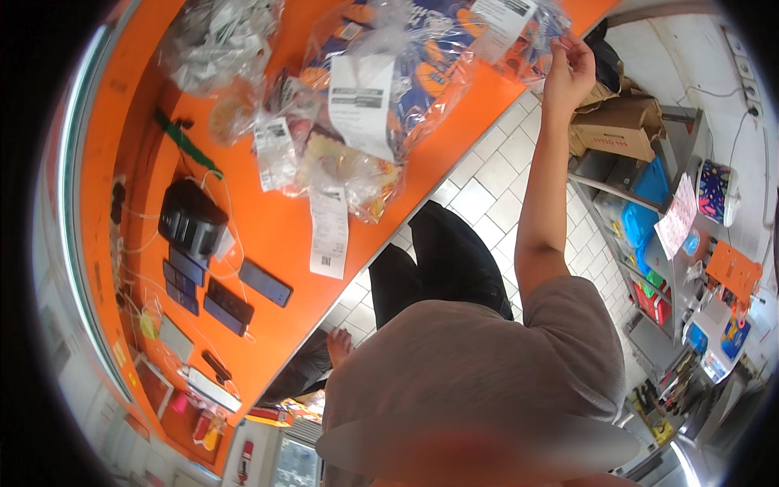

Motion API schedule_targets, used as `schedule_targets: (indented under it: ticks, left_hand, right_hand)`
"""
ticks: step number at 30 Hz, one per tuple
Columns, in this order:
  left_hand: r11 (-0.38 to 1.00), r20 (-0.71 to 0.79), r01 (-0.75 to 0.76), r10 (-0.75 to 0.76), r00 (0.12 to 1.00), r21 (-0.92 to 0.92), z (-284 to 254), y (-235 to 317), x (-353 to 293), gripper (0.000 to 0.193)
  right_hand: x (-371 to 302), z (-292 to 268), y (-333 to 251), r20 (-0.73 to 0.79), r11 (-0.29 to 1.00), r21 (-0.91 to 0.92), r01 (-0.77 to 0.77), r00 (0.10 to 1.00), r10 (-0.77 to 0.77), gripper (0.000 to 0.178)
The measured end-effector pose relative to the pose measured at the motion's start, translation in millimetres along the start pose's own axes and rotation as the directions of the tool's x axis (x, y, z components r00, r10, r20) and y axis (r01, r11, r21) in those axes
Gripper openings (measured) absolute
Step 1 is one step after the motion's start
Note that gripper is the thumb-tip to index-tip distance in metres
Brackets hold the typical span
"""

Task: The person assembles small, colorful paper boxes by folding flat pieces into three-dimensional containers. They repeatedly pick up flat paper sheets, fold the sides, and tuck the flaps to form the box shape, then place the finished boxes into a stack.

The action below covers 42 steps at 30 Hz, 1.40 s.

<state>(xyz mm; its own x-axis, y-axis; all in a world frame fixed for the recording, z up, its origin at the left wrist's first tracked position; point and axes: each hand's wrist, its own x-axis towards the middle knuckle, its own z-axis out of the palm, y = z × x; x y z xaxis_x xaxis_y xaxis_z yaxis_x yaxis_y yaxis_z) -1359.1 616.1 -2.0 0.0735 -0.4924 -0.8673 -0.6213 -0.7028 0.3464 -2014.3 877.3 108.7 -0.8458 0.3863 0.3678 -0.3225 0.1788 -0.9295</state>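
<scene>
My right hand (570, 71) reaches over the table's far right edge, its fingers pinching the rim of a clear plastic bag (542, 50). A white printed slip (503, 24) lies on that bag. Beside it sits a clear bag holding blue and orange printed packaging (434, 61), with a long slip (359, 101) on top. Nearer me lies another clear bag with a yellowish item (345, 162) inside; two more slips (329, 235) lie at it. Low beside my torso, what looks like my left hand (339, 345) hangs under the table edge, its fingers too small to read.
The orange table (276, 243) bears several phones (266, 284), a black device (192, 215) and loose cables on the left. More clear bags (227, 49) sit at the far left. A shelf rack with a cardboard box (617, 128) stands right, across the tiled floor (487, 187).
</scene>
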Motion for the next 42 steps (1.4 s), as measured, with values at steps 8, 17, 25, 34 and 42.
schedule_targets:
  ticks: [8, 17, 25, 34, 42]
  left_hand:
    - [0.935, 0.155, -0.007, -0.051, 0.987, 0.354, 13, -33, 0, 0.045]
    - [0.907, 0.205, -0.271, 0.213, 0.955, 0.323, 16, -32, -2, 0.046]
    - [0.390, 0.250, -0.548, 0.597, 0.762, 0.740, 7, -132, 44, 0.038]
    - [0.983, -0.183, 0.178, -0.166, 0.969, 0.047, 18, -280, -12, 0.048]
    - [0.751, 0.012, 0.097, -0.138, 0.990, 0.653, -16, -229, 35, 0.039]
  right_hand:
    - [69, -1, 41, 0.275, 0.811, -0.469, 0.348, 0.931, -0.241, 0.052]
    - [130, 33, 136, 0.769, 0.421, -0.483, 0.768, 0.601, -0.215, 0.039]
    - [103, 9, 93, 0.219, 0.789, -0.480, 0.383, 0.924, -0.315, 0.047]
    - [33, -41, -21, 0.062, 0.746, -0.500, 0.439, 0.878, -0.475, 0.040]
    - [-25, -76, -88, 0.164, 0.542, -0.535, 0.648, 0.709, -0.686, 0.037]
